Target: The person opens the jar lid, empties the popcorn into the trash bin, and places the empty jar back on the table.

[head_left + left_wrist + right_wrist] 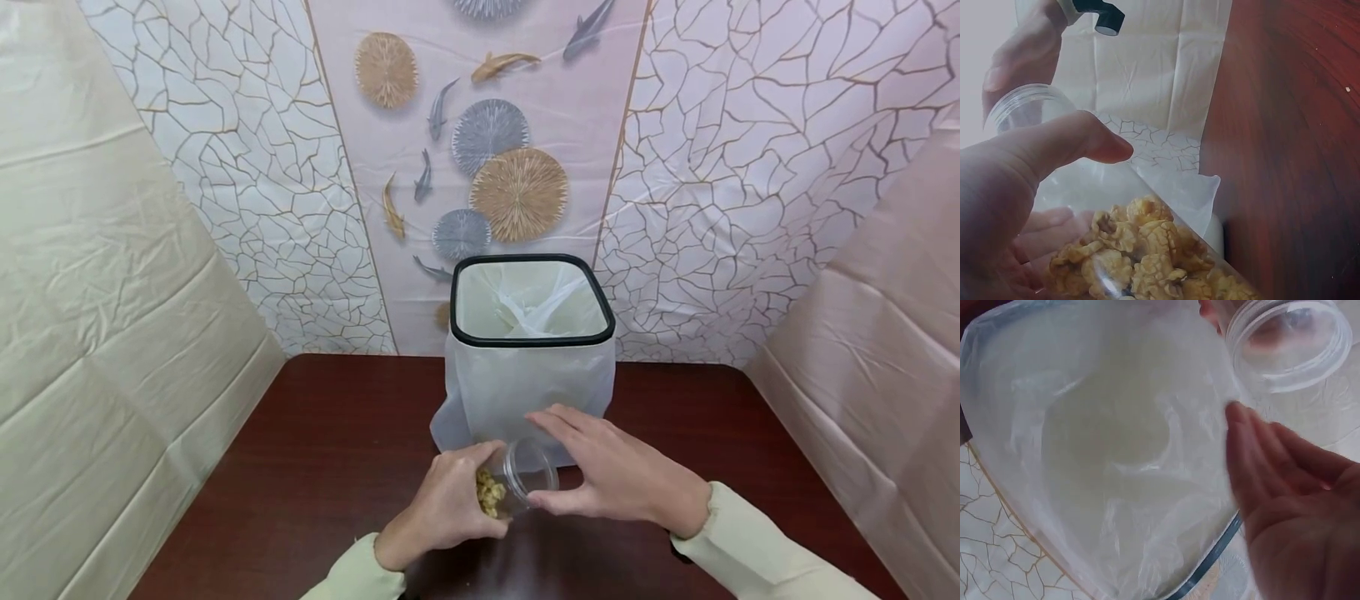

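Left hand (447,502) hides part of jar (517,477), head view; knobbly pieces (1144,250) run off left-wrist view's lower edge, right hand (1297,506) off right-wrist view's right edge; pale speck (1348,89) too small to identify

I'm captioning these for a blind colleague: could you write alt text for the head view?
A person's left hand holds a tilted clear jar of popcorn-like pieces, with the open right hand beside it. Behind them, a black-rimmed, white-lined bin stands on a dark reddish table.
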Tool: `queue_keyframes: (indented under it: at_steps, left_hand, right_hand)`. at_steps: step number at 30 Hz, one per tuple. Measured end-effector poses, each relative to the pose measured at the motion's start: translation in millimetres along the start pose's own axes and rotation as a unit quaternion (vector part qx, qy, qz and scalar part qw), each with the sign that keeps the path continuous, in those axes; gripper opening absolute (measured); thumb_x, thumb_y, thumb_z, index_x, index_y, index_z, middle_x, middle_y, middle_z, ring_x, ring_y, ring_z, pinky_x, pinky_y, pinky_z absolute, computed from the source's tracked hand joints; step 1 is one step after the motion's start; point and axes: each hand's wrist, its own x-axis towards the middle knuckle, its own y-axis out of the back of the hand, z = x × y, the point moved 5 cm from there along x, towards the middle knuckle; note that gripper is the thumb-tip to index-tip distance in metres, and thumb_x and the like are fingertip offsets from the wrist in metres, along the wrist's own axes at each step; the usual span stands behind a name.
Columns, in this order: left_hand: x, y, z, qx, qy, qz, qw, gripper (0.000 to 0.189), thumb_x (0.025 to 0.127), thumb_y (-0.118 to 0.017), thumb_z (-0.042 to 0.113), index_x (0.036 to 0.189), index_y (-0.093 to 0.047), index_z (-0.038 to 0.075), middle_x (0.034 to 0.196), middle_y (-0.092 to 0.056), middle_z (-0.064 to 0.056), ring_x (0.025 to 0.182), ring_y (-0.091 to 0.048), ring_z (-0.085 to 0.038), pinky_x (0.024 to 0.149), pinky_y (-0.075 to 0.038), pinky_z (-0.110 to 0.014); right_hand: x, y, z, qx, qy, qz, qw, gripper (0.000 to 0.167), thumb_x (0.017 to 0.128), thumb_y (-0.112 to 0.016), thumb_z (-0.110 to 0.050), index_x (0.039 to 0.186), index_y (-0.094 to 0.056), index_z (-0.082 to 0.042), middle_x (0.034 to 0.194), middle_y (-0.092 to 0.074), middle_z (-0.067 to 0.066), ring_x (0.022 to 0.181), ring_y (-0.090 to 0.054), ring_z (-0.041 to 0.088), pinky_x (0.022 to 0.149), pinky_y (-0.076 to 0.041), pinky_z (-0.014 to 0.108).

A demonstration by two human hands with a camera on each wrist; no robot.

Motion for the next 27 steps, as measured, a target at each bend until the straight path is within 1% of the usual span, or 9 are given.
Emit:
queue_keyframes:
  at_steps: [1, 3, 6, 9, 12, 15, 20, 24, 27]
  left_hand:
    - [0.1, 0.0, 0.2, 0.003, -0.001, 0.002, 1.0000, 0.080, 0.055, -0.097, 0.027, 0.128, -0.069, 0.011, 0.108, -0.076, 0.005, 0.090, -0.071, -0.008, 0.080, -0.057, -0.019]
    - [0.3, 0.1, 0.8, 0.008, -0.004, 0.006, 0.9999, 0.080, 0.054, -0.098, 0.027, 0.127, -0.069, 0.012, 0.107, -0.076, 0.006, 0.090, -0.071, -0.007, 0.080, -0.057, -0.019]
    - [1.0, 0.1, 1.7, 0.011, -0.008, 0.010, 0.9999, 0.080, 0.053, -0.098, 0.027, 0.126, -0.069, 0.013, 0.107, -0.076, 0.006, 0.090, -0.071, -0.008, 0.081, -0.057, -0.021]
    - [1.4, 0.1, 2.4, 0.011, -0.008, 0.010, 0.9999, 0.079, 0.053, -0.098, 0.027, 0.126, -0.069, 0.014, 0.106, -0.076, 0.007, 0.090, -0.071, -0.008, 0.081, -0.058, -0.022]
    - [1.5, 0.6, 3.1, 0.010, -0.008, 0.007, 0.9999, 0.079, 0.054, -0.097, 0.027, 0.126, -0.068, 0.014, 0.106, -0.075, 0.006, 0.091, -0.072, -0.009, 0.082, -0.058, -0.023]
    - [2.1, 0.5, 3.6, 0.009, -0.009, 0.005, 0.9999, 0.079, 0.055, -0.097, 0.027, 0.127, -0.068, 0.013, 0.107, -0.076, 0.005, 0.092, -0.072, -0.010, 0.083, -0.058, -0.023]
    - [3.3, 0.6, 3.9, 0.000, -0.009, 0.001, 1.0000, 0.079, 0.056, -0.097, 0.027, 0.128, -0.068, 0.012, 0.109, -0.076, 0.005, 0.093, -0.072, -0.009, 0.083, -0.058, -0.022]
    - [3.6, 0.9, 3.7, -0.009, -0.009, -0.001, 0.9999, 0.079, 0.056, -0.098, 0.027, 0.128, -0.068, 0.013, 0.108, -0.076, 0.006, 0.092, -0.073, -0.011, 0.082, -0.058, -0.021]
    - [3.5, 1.1, 3.5, -0.014, -0.006, -0.002, 0.9999, 0.078, 0.056, -0.097, 0.027, 0.127, -0.068, 0.015, 0.108, -0.076, 0.007, 0.092, -0.073, -0.011, 0.081, -0.057, -0.020]
  right_hand:
    - [0.6, -1.8, 1.2, -0.002, -0.018, -0.004, 0.9998, 0.079, 0.089, -0.075, -0.063, 0.143, -0.058, -0.008, 0.130, -0.064, -0.003, 0.109, -0.067, 0.011, 0.093, -0.060, 0.036]
    - [1.5, -5.7, 2.8, 0.000, -0.042, -0.013, 0.9990, 0.078, 0.089, -0.071, -0.068, 0.137, -0.062, -0.007, 0.121, -0.066, -0.003, 0.098, -0.067, 0.010, 0.085, -0.060, 0.032]
    - [2.4, -12.1, 4.0, 0.010, -0.058, -0.021, 0.9980, 0.070, 0.089, -0.071, -0.068, 0.127, -0.066, -0.009, 0.107, -0.065, -0.005, 0.087, -0.062, 0.005, 0.075, -0.056, 0.025]
    - [2.5, -15.1, 4.4, 0.015, -0.064, -0.021, 0.9976, 0.062, 0.088, -0.072, -0.067, 0.119, -0.067, -0.013, 0.101, -0.064, -0.008, 0.082, -0.058, 0.001, 0.071, -0.053, 0.022]
    - [2.5, -16.1, 4.5, 0.020, -0.062, -0.019, 0.9977, 0.058, 0.088, -0.074, -0.065, 0.119, -0.066, -0.016, 0.101, -0.063, -0.011, 0.082, -0.057, -0.001, 0.071, -0.052, 0.020]
    - [2.0, -14.6, 3.5, 0.020, -0.048, -0.012, 0.9986, 0.058, 0.087, -0.077, -0.061, 0.121, -0.066, -0.015, 0.103, -0.062, -0.012, 0.082, -0.059, 0.000, 0.071, -0.052, 0.019]
    - [1.9, -10.5, -0.1, 0.006, -0.013, -0.002, 0.9999, 0.061, 0.084, -0.081, -0.055, 0.125, -0.065, -0.012, 0.105, -0.060, -0.013, 0.083, -0.061, 0.003, 0.073, -0.053, 0.018]
    - [2.6, -7.3, -3.1, 0.003, 0.017, 0.003, 0.9998, 0.061, 0.081, -0.085, -0.048, 0.127, -0.063, -0.015, 0.107, -0.058, -0.014, 0.086, -0.061, 0.003, 0.076, -0.054, 0.019]
    - [3.1, -5.2, -5.2, 0.004, 0.042, 0.007, 0.9991, 0.064, 0.077, -0.088, -0.042, 0.130, -0.062, -0.016, 0.112, -0.058, -0.013, 0.091, -0.061, 0.003, 0.080, -0.055, 0.020]
